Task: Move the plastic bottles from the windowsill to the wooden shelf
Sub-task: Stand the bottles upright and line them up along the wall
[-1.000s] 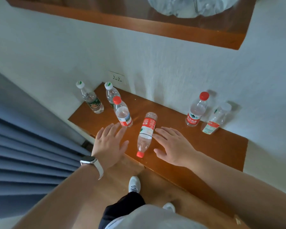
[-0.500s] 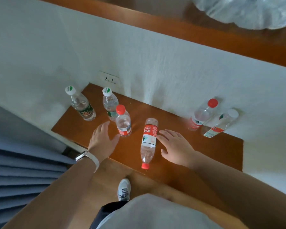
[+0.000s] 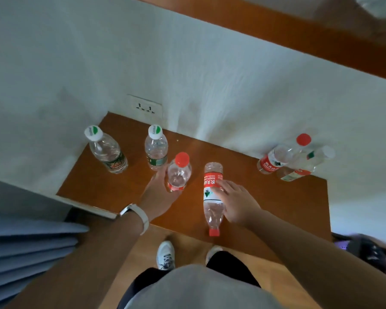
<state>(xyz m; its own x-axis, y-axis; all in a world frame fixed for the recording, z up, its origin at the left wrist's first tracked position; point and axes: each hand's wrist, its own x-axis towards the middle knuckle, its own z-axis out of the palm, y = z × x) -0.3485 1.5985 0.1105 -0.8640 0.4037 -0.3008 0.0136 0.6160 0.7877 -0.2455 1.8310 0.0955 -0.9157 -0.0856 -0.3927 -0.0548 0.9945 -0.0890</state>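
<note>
1. Green-label bottle (image 3: pixel 108 152): upright at the windowsill's (image 3: pixel 265 197) back-left corner, untouched.
2. White-cap bottle (image 3: pixel 155 147): upright just right of it, by the back edge.
3. Left hand (image 3: pixel 159 192): a second ago open and hovering; now curled round the red-cap bottle (image 3: pixel 179 172), first pick begun.
4. Lying bottle (image 3: pixel 212 197): on its side, cap at the front edge; right hand (image 3: pixel 234 202), earlier flat beside it, now closing over its label. Grip completeness hard to tell.
5. Two bottles (image 3: pixel 288 159) at the back-right: blurred, overlapping.
6. Wooden shelf (image 3: pixel 299 34): above, cut off; contents indistinct.
</note>
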